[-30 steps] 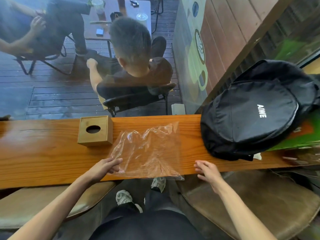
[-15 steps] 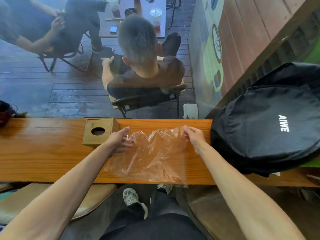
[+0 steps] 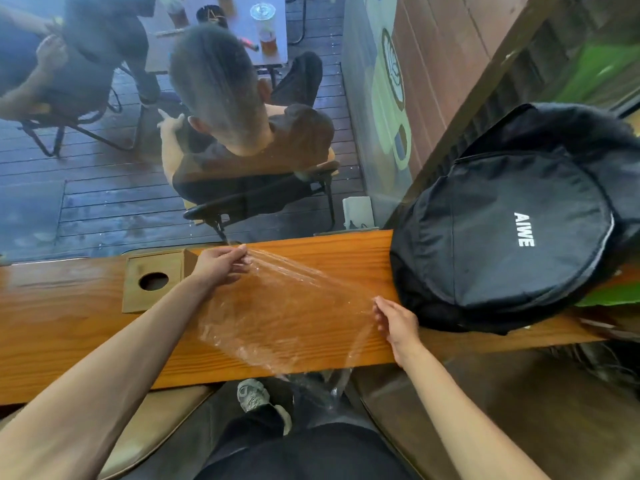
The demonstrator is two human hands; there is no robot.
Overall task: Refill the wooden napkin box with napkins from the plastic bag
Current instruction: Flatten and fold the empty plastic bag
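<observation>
The clear plastic bag (image 3: 287, 320) lies stretched flat across the wooden counter (image 3: 69, 341), its near end hanging over the front edge. I see no napkins in it. My left hand (image 3: 221, 265) pinches the bag's far left corner, right beside the wooden napkin box (image 3: 154, 280). The box stands at the counter's back edge with a round hole in its lid. My right hand (image 3: 394, 320) grips the bag's right edge and pulls it taut, close to a backpack.
A black backpack (image 3: 512, 237) fills the counter's right end. Behind the counter is a glass pane, with a seated person (image 3: 242, 133) on a chair beyond it. Two padded stools (image 3: 519, 410) stand below the counter's front edge, either side of my legs.
My right hand slid from the bag's far corner back along its right edge. My left hand moved up to the far left corner. The crumpled bag is now stretched taut.
</observation>
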